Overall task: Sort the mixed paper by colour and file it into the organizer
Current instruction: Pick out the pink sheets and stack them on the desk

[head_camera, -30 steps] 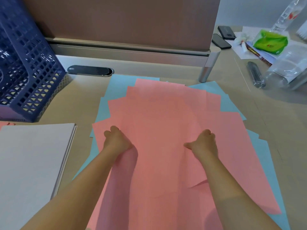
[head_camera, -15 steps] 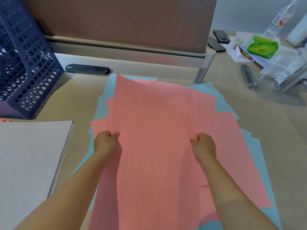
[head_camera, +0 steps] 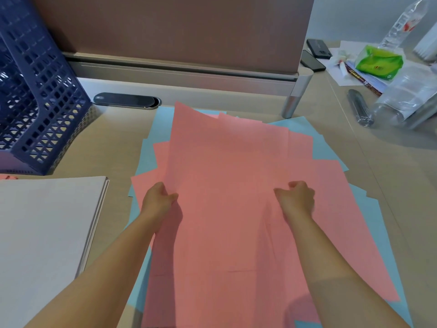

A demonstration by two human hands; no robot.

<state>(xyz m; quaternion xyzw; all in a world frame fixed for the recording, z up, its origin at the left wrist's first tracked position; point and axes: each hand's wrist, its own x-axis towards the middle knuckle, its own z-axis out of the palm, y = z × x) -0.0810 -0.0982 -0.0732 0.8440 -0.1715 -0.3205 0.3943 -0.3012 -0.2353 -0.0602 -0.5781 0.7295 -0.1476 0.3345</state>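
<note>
Presently, left hand (head_camera: 158, 200) and right hand (head_camera: 296, 199) each pinched the pink sheets (head_camera: 227, 185). Best squared together before lifting clear of blue sheets (head_camera: 305, 129).

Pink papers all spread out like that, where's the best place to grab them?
Probably the long side edges, one hand per side, coming in from left and right. The pink sheets lie fanned flat over the blue sheets, and the left hand and right hand already pinch there.
</note>
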